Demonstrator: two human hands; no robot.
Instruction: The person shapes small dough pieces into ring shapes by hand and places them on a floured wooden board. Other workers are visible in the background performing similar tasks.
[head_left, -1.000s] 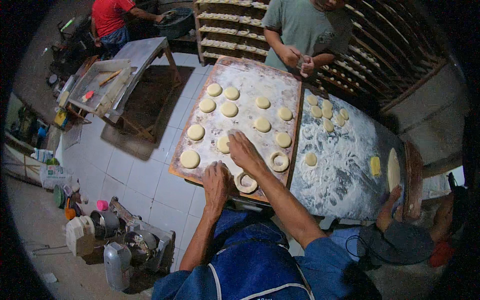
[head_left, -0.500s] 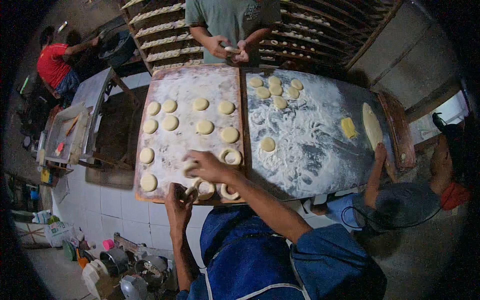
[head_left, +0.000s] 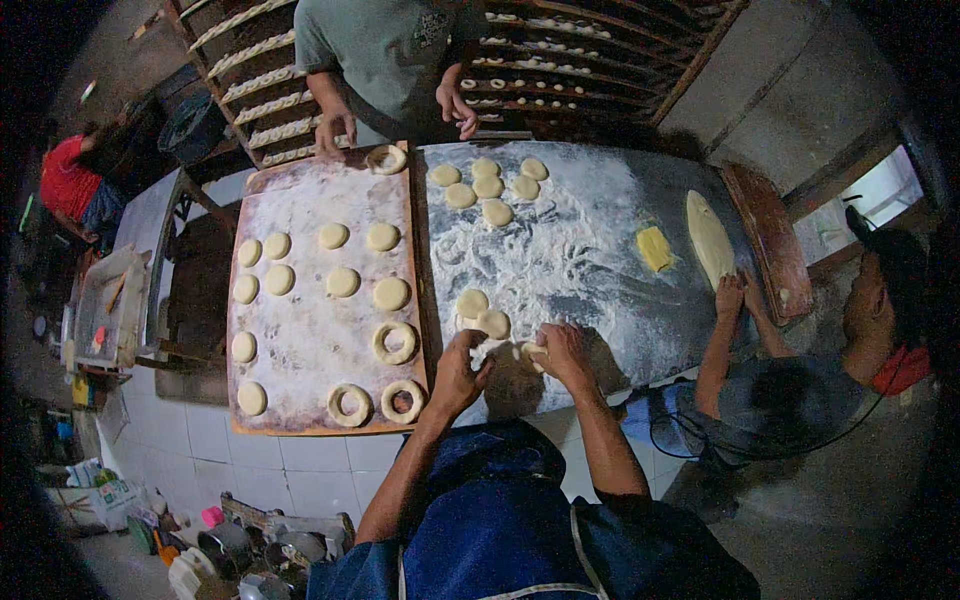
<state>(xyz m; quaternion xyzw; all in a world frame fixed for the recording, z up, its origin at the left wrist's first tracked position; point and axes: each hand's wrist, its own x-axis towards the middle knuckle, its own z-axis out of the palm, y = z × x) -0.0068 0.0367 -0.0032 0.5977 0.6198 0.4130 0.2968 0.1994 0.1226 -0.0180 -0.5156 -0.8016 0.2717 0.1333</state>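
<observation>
Right hand, grip pinched on a pale dough piece, toward the floured worktop's near left corner, left hand just beside a dough disc, its grip unclear

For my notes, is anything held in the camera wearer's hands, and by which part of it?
Right hand: apparently a pale dough piece, by its right edge. Left hand: cannot be told.
</observation>
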